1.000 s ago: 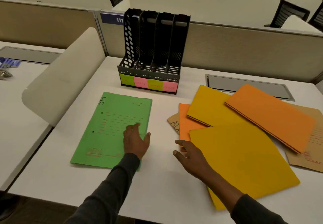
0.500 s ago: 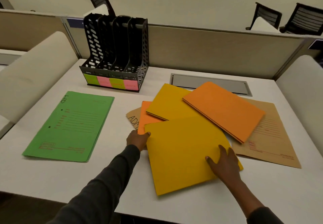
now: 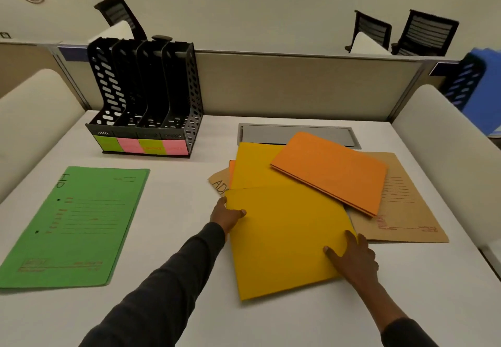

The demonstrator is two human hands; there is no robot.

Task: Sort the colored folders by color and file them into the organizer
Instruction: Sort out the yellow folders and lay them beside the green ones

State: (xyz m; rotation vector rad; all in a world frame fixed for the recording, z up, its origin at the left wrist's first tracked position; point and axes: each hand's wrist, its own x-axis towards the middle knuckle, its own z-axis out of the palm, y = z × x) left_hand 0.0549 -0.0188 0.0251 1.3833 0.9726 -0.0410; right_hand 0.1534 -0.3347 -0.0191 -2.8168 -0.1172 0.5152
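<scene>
Yellow flat card folder (image 3: 284, 238) was seen near the front edge of the white table (image 3: 184, 184), pinched at its left side by the left hand (image 3: 227, 215); the right hand (image 3: 352, 258) was pressed on it with straight fingers.

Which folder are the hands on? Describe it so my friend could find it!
On the white desk, find the folder pile right of the black organizer. At its near edge lies the yellow folder with the left hand and right hand on it. Unlike the other yellow folder behind, no folder lies on it.
</scene>
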